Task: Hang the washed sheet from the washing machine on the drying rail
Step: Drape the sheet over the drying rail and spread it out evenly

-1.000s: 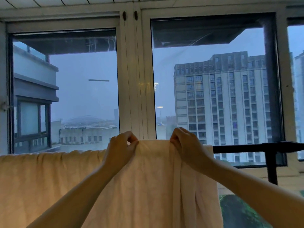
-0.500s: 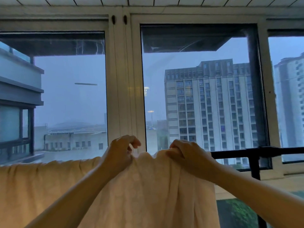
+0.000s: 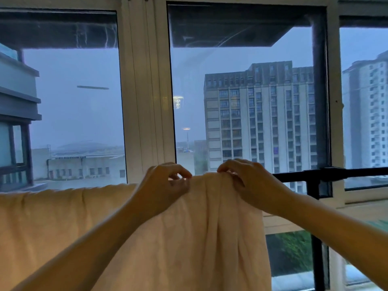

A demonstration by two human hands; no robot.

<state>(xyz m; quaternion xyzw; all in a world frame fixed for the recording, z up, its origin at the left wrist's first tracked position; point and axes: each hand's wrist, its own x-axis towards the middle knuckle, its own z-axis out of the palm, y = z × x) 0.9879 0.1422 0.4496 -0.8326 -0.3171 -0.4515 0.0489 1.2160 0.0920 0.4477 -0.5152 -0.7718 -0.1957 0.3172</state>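
Spreading the sheet (image 3: 189, 238) along the rail (image 3: 346, 173) is the step we're on, by our reckoning. It's already draped over, hanging from approx. mid-view down to 6 o'clock and out to 9 o'clock, w/ its top edge bunched at the centre. Our left hand (image 3: 163, 185) pinches that edge, fingers (image 3: 180, 170) curled w/ the thumb onto the cloth. Our right hand (image 3: 245, 181), just beside it at its 3 o'clock, has fingers (image 3: 228, 164) clamped on the same bunched fold. Bare black rail runs off to 3 o'clock past the sheet's right edge.

Next move, we reckon: draw the right hand toward 3 o'clock to pull the folds flat over the bare rail, w/ the left hand anchoring so the cloth doesn't slide off.

Count: 1 sheet, 1 rail w/ 1 upright post (image 3: 315, 259), 2 hands, 3 window panes (image 3: 241, 101) in view.
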